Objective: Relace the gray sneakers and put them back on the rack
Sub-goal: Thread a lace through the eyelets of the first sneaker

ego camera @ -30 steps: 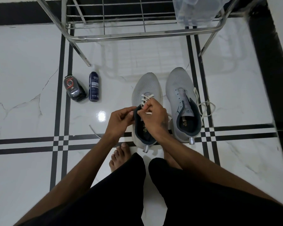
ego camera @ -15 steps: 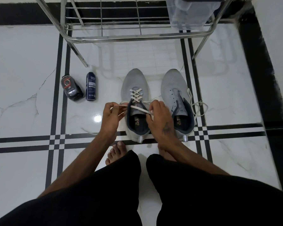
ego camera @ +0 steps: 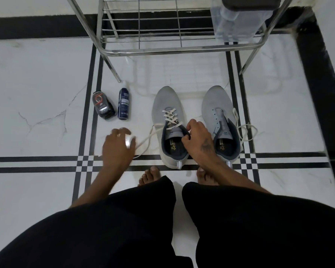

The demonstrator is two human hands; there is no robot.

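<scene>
Two gray sneakers stand side by side on the white floor, toes toward the metal rack [ego camera: 162, 50]. The left sneaker [ego camera: 167, 102] has a white lace [ego camera: 150, 135] crossed through its lower eyelets, and two strands run out to the left. My left hand [ego camera: 117, 147], blurred, holds those strands away from the shoe, low over the floor. My right hand [ego camera: 198, 139] pinches the collar of the left sneaker beside its tongue. The right sneaker [ego camera: 216, 102] has bare eyelets, and its loose lace [ego camera: 247, 130] lies on the floor to its right.
A dark shoe-polish bottle [ego camera: 103, 106] and a dark blue spray can [ego camera: 123, 104] lie left of the sneakers near a rack leg. A clear plastic container [ego camera: 238, 24] sits on the rack's right end. My bare feet [ego camera: 151, 176] are just behind the sneakers.
My left hand has swung out to the left, drawing the lace strands away from the left sneaker. My right hand has stayed at the shoe's collar. The view has shifted slightly.
</scene>
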